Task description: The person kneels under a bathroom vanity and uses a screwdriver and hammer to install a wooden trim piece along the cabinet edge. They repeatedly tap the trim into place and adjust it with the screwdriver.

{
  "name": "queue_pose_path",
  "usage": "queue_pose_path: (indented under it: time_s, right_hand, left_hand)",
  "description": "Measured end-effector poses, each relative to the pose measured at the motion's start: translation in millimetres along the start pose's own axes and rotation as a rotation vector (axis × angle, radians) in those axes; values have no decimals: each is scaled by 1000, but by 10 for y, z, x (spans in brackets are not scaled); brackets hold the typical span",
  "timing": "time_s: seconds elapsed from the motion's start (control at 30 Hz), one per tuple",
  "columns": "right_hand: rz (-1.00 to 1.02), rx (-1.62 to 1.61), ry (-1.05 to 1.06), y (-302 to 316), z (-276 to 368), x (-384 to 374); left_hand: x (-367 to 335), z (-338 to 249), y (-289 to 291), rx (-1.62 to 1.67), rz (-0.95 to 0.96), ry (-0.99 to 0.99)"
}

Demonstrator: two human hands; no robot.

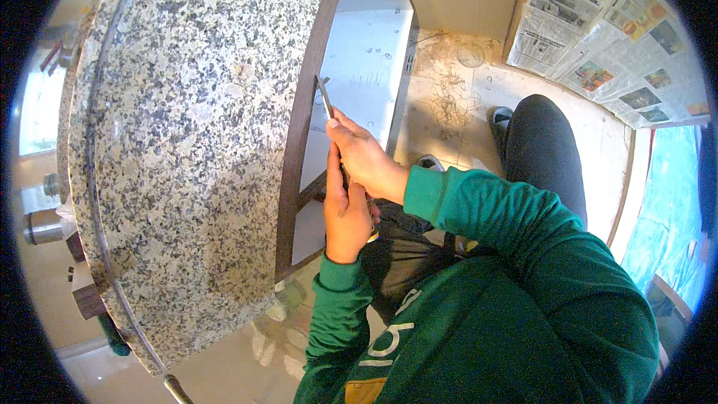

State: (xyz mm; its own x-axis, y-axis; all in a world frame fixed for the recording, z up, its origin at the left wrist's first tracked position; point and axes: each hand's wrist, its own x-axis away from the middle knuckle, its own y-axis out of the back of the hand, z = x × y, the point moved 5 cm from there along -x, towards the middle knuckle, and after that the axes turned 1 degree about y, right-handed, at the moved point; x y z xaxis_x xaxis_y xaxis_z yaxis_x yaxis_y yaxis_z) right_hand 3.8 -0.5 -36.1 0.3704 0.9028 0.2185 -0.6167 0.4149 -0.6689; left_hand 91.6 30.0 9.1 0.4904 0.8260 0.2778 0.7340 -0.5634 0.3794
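My right hand (363, 153) is closed around a narrow, flat metal-bladed tool (324, 97), its thumb lying along the blade. The tool's tip touches or nearly touches the dark brown edge strip (298, 150) of a cabinet. Just below, my left hand (346, 213) presses against the right one, fingers pointing up. It appears to grip the tool's lower end, where a dark part shows between the hands. Most of the handle is hidden, so the tool's exact kind is unclear. Beyond the tip lies a pale, marked inner panel (370, 52).
A speckled granite top (194, 142) fills the left side. On the right, fine shavings (452, 97) litter the light floor near my feet. Newspaper sheets (606, 37) cover a surface at upper right, with a blue sheet (673, 202) below them.
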Motion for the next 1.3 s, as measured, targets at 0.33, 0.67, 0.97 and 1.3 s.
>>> queue_pose_path:
  time_s: [0.33,0.67,0.97,1.3]
  right_hand:
    - [-50,125,185,-27,33,-104]
    - [-14,21,-29,-3,45,-73]
    - [-14,-37,-46,61,6,-254]
    - [-182,38,53,383,259,-374]
  left_hand:
    - [-68,-38,7,-32,6,-137]
    - [-131,-63,-1,-4,4,-79]
    - [-258,-121,-27,13,34,-107]
    - [-526,-87,-251,-39,124,-35]
